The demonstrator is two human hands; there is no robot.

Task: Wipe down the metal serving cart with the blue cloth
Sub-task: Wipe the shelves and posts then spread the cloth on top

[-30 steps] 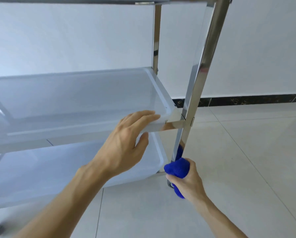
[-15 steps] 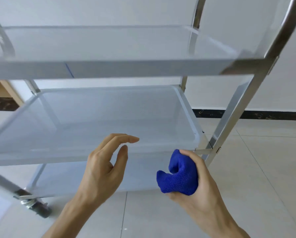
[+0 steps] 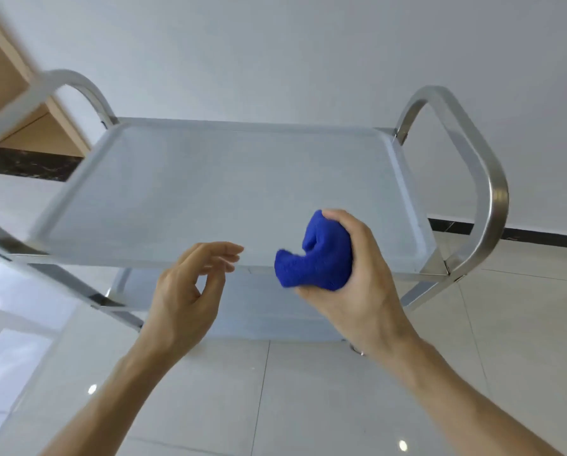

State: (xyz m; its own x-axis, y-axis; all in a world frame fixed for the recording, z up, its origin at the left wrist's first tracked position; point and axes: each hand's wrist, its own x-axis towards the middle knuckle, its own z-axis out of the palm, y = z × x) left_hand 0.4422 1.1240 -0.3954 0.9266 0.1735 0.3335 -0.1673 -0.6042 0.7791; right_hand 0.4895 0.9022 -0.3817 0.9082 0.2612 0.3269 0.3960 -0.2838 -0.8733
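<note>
The metal serving cart stands in front of me, its bare top tray seen from above, with a looped steel handle at each end. My right hand grips the bunched blue cloth in the air at the tray's near edge, towards the right. My left hand hovers just left of it at the same edge, fingers loosely bent, holding nothing and touching nothing. Lower shelves show only partly beneath the top tray.
The right handle and the left handle rise above the tray ends. White tiled floor lies around the cart. A white wall is behind, with a dark skirting strip. Wooden furniture sits at the far left.
My view has risen from the cart's lower shelves to its top tray. My right hand came up off the right leg with the cloth. My left hand let go of the middle shelf's edge.
</note>
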